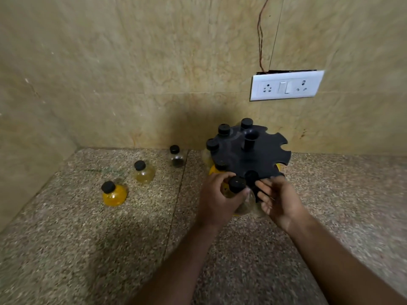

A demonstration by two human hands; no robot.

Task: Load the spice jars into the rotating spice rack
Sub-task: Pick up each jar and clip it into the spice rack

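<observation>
White switch-socket plate (286,85) on beige wall (132,62); wire (261,34) above; speckled counter (88,238).

A black round plastic rack (248,155) with a notched rim and a central post stands upright near the back edge of the speckled stone counter (88,238). Five black-capped loaded jars (224,129) sit in notches on its left and near sides; one, the yellow loaded jar (214,171), shows yellow contents. A clear round-bellied held jar (237,185) is roughly upright at the rack's near rim, gripped by the left hand (217,195). Three more jars stand loose and apart, in a line from the left edge toward the back edge: a bright yellow jar (114,193), a pale yellow jar (143,172) and a dark-bottomed clear jar (176,158).
</observation>
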